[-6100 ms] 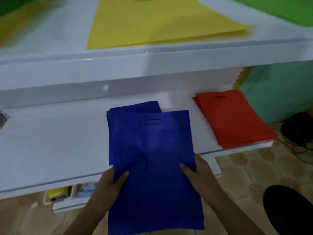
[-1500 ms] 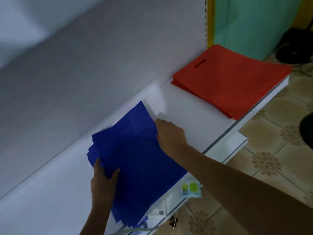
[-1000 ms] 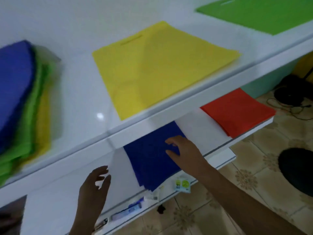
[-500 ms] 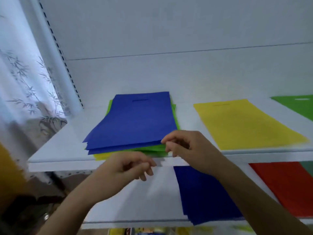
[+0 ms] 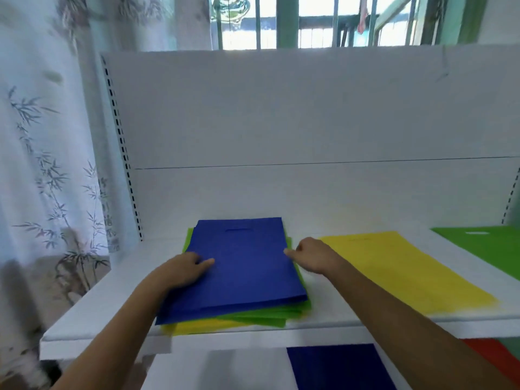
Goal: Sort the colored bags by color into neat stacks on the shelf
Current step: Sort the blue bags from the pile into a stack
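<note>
On the upper white shelf (image 5: 84,311) lies a mixed pile: flat blue fabric bags (image 5: 239,266) on top of green bags (image 5: 270,316) and yellow bags (image 5: 194,327). The left hand (image 5: 183,270) grips the top blue bag's left edge, thumb on top. The right hand (image 5: 309,256) pinches its right edge, fingers curled. A separate flat yellow bag (image 5: 399,268) lies just beside the pile, a flat green bag (image 5: 486,246) farther right.
</note>
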A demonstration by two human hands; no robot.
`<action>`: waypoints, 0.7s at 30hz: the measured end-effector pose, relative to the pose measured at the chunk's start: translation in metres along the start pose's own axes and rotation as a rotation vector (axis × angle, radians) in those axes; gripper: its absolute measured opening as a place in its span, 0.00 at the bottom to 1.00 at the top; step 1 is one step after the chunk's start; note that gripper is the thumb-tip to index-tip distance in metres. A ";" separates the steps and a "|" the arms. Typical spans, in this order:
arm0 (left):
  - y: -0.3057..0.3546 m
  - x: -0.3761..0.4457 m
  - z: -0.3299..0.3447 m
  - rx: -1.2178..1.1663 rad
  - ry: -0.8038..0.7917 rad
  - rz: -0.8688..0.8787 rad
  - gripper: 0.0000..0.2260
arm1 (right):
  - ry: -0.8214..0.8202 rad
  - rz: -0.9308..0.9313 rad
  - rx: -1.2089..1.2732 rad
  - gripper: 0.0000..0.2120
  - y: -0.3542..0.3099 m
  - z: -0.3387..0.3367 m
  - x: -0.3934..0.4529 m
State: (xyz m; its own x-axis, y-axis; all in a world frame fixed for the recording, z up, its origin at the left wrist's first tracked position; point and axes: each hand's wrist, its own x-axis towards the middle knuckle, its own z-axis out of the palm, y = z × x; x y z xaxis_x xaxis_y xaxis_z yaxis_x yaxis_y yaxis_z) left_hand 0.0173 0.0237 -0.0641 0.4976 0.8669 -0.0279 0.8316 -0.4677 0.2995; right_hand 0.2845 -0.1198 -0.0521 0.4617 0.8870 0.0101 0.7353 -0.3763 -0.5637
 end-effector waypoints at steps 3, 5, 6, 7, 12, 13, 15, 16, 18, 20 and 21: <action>0.015 -0.005 0.010 0.076 -0.012 0.038 0.28 | -0.015 0.065 -0.006 0.22 0.012 0.010 0.009; 0.028 -0.014 0.011 0.028 -0.023 0.080 0.30 | -0.022 0.111 0.198 0.20 0.015 0.008 0.009; 0.035 -0.019 0.012 -0.006 -0.021 0.098 0.29 | 0.000 0.113 0.273 0.19 0.016 0.005 0.010; 0.042 -0.022 0.012 -0.034 -0.015 0.118 0.26 | 0.023 0.110 0.341 0.17 0.017 0.002 0.011; 0.056 -0.034 0.006 -0.134 -0.008 0.202 0.25 | 0.015 0.104 0.550 0.12 0.016 -0.017 0.006; 0.052 -0.034 0.004 -0.172 0.021 0.175 0.26 | 0.006 0.103 0.566 0.12 0.018 -0.017 0.003; 0.041 -0.032 -0.002 -0.158 0.046 0.071 0.29 | -0.014 0.110 0.645 0.12 0.022 -0.014 -0.002; 0.037 -0.032 -0.003 -0.112 0.022 0.038 0.31 | -0.022 0.120 0.677 0.13 0.023 -0.012 -0.005; 0.037 -0.033 0.000 -0.050 -0.026 0.044 0.26 | -0.049 0.160 0.706 0.13 0.024 -0.011 -0.009; 0.045 -0.035 0.006 -0.030 -0.019 0.080 0.22 | -0.096 0.235 0.697 0.15 0.024 -0.014 -0.008; 0.050 -0.036 0.008 -0.031 -0.011 0.101 0.25 | -0.116 0.264 0.687 0.16 0.023 -0.017 -0.008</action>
State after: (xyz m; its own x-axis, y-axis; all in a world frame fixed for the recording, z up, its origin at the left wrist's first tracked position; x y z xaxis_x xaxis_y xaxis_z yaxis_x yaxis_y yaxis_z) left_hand 0.0430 -0.0328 -0.0558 0.5810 0.8139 -0.0063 0.7693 -0.5466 0.3306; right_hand 0.3059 -0.1403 -0.0516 0.4968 0.8271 -0.2629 0.1134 -0.3622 -0.9252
